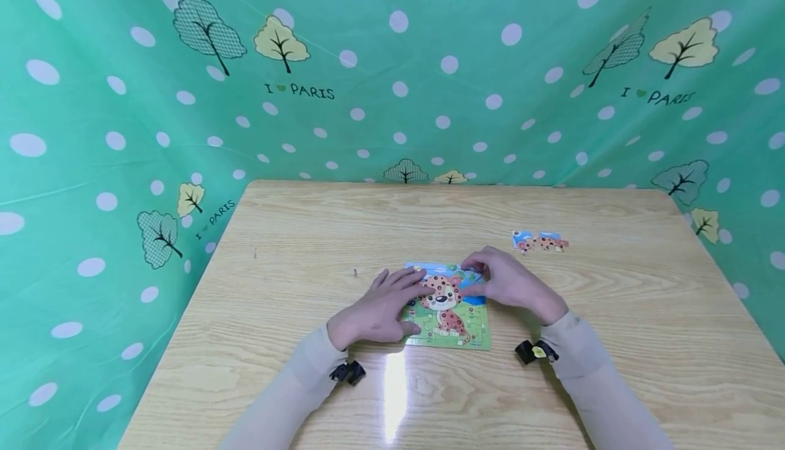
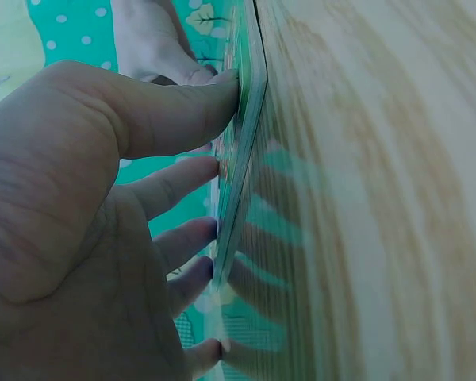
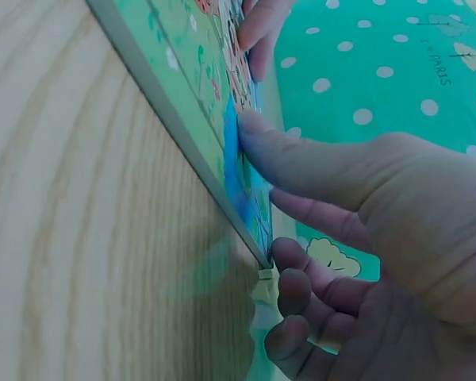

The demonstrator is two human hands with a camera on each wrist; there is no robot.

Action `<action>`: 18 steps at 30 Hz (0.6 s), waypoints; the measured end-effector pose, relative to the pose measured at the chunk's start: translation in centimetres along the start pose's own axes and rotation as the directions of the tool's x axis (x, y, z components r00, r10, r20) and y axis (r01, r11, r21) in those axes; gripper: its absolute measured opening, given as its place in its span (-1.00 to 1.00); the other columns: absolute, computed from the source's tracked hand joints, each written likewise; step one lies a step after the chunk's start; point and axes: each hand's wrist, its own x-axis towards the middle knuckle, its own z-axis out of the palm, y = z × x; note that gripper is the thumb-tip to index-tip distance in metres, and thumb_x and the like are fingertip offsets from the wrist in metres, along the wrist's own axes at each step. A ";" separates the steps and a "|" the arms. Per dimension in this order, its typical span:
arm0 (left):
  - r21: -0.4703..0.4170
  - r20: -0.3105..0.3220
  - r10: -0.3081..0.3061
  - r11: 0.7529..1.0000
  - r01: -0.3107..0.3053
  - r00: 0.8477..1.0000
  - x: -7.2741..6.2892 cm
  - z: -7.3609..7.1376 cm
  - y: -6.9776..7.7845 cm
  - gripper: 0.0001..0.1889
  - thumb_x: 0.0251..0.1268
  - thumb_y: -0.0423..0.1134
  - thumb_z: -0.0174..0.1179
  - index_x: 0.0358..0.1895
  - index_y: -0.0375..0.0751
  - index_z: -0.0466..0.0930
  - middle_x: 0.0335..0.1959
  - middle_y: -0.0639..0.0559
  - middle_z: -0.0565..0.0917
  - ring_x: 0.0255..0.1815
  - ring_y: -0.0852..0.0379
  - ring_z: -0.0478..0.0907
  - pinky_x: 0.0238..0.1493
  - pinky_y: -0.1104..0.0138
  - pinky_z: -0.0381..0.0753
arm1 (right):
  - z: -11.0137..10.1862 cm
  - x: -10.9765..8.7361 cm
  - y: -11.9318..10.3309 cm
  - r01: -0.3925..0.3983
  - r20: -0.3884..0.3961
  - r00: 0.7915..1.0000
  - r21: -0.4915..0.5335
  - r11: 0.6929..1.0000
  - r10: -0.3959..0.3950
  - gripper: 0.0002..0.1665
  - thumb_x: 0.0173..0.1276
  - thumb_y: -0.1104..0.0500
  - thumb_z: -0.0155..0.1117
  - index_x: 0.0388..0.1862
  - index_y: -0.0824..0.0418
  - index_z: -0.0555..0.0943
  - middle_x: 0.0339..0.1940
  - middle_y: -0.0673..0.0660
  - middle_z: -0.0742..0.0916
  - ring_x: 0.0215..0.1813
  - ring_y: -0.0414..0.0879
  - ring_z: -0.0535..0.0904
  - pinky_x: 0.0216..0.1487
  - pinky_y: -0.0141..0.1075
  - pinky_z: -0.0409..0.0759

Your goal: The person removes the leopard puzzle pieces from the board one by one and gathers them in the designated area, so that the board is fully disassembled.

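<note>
A jigsaw puzzle with a spotted leopard cub on grass lies flat on the wooden table, in its shallow board. My left hand spreads over its left side, fingertips and thumb resting on it; in the left wrist view the thumb presses near the board's edge. At the upper right corner is my right hand. Its thumb presses a blue part of the puzzle in the right wrist view, while the other fingers bend loosely around the corner. No loose piece shows between thumb and forefinger.
Several loose puzzle pieces, blue and spotted, lie on the table beyond the right hand. A tiny dark object is left of the puzzle. Behind the table hangs a green dotted cloth. Black straps sit at both wrists.
</note>
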 end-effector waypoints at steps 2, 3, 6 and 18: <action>-0.003 0.001 0.002 1.000 -0.002 1.000 0.0 0.0 -0.1 -0.26 0.48 -0.05 0.33 0.67 0.10 0.30 0.79 0.00 0.06 0.83 -0.09 -0.15 0.77 -0.25 -0.31 | -0.1 0.0 0.0 -0.010 0.004 1.000 0.005 1.000 0.010 -0.51 0.33 -0.03 0.62 0.14 0.13 0.73 -0.13 0.07 0.66 -0.13 -0.05 0.48 -0.14 -0.22 0.48; -0.003 0.001 0.002 1.000 -0.002 1.000 0.0 0.0 -0.1 -0.26 0.48 -0.05 0.33 0.67 0.11 0.29 0.79 -0.01 0.06 0.83 -0.09 -0.15 0.77 -0.25 -0.32 | -0.1 0.0 0.0 -0.010 0.006 1.000 0.005 1.000 0.010 -0.53 0.33 -0.02 0.61 0.13 0.13 0.73 -0.13 0.07 0.66 -0.13 -0.06 0.48 -0.14 -0.23 0.47; -0.001 0.005 0.002 1.000 -0.002 1.000 0.0 0.0 -0.1 -0.26 0.48 -0.05 0.32 0.67 0.12 0.29 0.79 0.00 0.05 0.83 -0.09 -0.16 0.77 -0.24 -0.32 | -0.2 -0.1 0.0 -0.001 0.017 1.000 -0.001 1.000 0.001 -0.54 0.34 0.01 0.60 0.12 0.15 0.73 -0.15 0.07 0.66 -0.14 -0.06 0.48 -0.15 -0.24 0.48; 0.008 0.000 0.005 1.000 -0.005 1.000 0.1 0.0 0.1 -0.29 0.47 -0.05 0.34 0.64 0.12 0.35 0.79 0.04 0.08 0.82 -0.08 -0.13 0.76 -0.26 -0.31 | -0.6 -0.2 0.3 0.027 0.027 0.999 0.038 0.999 -0.028 -0.55 0.27 -0.02 0.64 -0.02 0.16 0.67 -0.21 0.08 0.63 -0.21 -0.08 0.47 -0.22 -0.28 0.50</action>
